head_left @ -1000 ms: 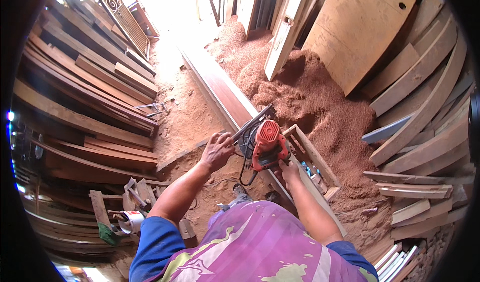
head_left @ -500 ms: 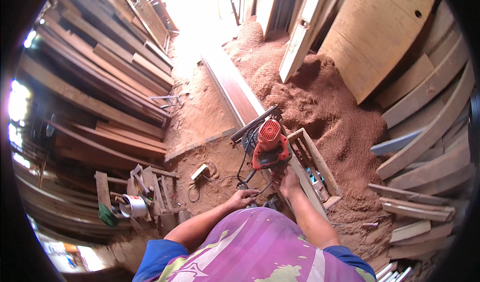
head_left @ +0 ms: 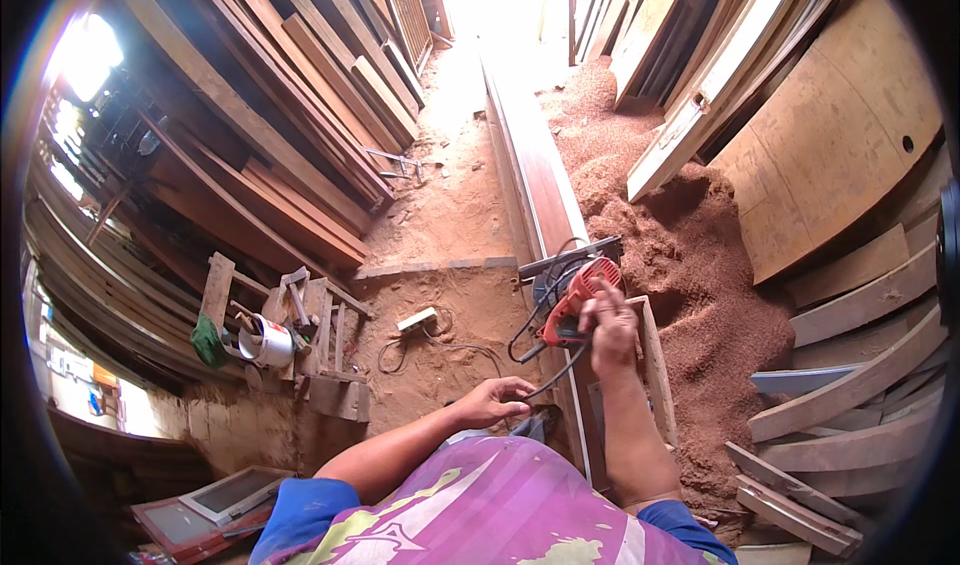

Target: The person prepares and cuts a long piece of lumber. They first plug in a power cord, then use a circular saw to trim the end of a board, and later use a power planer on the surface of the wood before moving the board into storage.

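Power saw (head_left: 592, 276) sits on board (head_left: 546, 185); bucket (head_left: 275, 346) holds sticks (head_left: 244, 316).

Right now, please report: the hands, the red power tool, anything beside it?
Left hand pinching black cable. Right hand on red power tool, over long board. Sawdust heap to the right.

It's a head-worn fisheye, the left one of a pair, pointing steeply down over the wearer's shirt (head_left: 480, 510) and forward along the edges of a long board (head_left: 548, 187), whose far end washes out in glare up top. The left hand (head_left: 490, 402) and right hand (head_left: 612, 333) sit pretty near the lens, below center. Super wide too, so the lumber (head_left: 862, 395) at the sides bends like crazy.
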Demonstrator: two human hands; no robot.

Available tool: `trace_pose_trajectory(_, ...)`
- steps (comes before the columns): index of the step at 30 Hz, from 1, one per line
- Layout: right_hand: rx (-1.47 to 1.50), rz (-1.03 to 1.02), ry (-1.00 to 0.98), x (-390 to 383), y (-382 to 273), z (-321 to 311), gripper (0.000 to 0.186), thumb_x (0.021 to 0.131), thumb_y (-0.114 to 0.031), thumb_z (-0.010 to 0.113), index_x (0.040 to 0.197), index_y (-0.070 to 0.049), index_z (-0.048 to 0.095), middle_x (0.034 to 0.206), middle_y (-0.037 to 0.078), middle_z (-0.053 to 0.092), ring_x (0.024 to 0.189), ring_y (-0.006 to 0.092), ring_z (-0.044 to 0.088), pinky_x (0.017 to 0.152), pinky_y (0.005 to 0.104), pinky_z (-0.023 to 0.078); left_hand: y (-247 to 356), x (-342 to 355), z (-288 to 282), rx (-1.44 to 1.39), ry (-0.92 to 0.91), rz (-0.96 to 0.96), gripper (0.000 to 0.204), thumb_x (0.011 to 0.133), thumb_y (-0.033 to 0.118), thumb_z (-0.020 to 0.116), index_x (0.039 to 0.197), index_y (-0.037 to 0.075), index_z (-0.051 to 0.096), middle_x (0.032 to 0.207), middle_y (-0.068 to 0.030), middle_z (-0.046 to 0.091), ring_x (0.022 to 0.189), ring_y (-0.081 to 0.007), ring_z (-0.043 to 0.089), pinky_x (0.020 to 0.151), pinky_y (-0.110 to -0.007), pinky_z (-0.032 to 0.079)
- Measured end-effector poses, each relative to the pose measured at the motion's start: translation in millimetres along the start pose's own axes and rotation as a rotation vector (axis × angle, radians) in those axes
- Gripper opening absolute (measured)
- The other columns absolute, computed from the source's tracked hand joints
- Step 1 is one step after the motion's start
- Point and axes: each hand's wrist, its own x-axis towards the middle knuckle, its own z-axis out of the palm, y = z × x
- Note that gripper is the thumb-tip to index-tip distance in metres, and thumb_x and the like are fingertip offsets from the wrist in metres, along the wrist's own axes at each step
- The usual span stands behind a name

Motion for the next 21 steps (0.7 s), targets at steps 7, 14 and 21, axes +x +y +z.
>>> trace_pose_trajectory(7, -0.337, 0.306, -0.56, -65, 100, 62, 0.032, 0.099, -0.028, 0.052, 0.114, -0.001, 0.061, 0.081, 0.002, 0.063, 0.067, 0.0091, 0.056, 0.063, 0.0254, 0.048, -16, -89, -42, -0.118, 0.485, 0.082, 0.004, 0.092, 0.006, 0.058, 0.093, 0.003, 0.057, 0.081, -0.0032, 0.058, 0.075, -0.0119, 0.058, 0.07, -0.028, 0.051)
trace_pose_trajectory(14, -0.617, 0.878, -0.367, -123, 197, 23, 0.05, 0.092, -0.05, 0.055, 0.122, -0.01, 0.057, 0.096, 0.001, 0.061, 0.08, 0.011, 0.058, 0.07, 0.0288, 0.049, -115, -185, -103, 0.11, 0.778, -0.089, 0.007, 0.088, 0.01, 0.062, 0.091, 0.004, 0.061, 0.074, -0.0031, 0.06, 0.065, -0.0108, 0.056, 0.058, -0.026, 0.046)
trace_pose_trajectory(21, -0.464, 0.876, 0.45, -127, 250, -21, 0.034, 0.089, -0.039, 0.063, 0.102, -0.009, 0.056, 0.072, 0.001, 0.058, 0.06, 0.0176, 0.052, 0.063, 0.0375, 0.045, -103, -224, -110, 0.236, 0.001, -0.432, 0.019, 0.089, 0.017, 0.061, 0.099, 0.002, 0.069, 0.085, 0.0001, 0.068, 0.073, -0.0072, 0.057, 0.066, -0.028, 0.047)
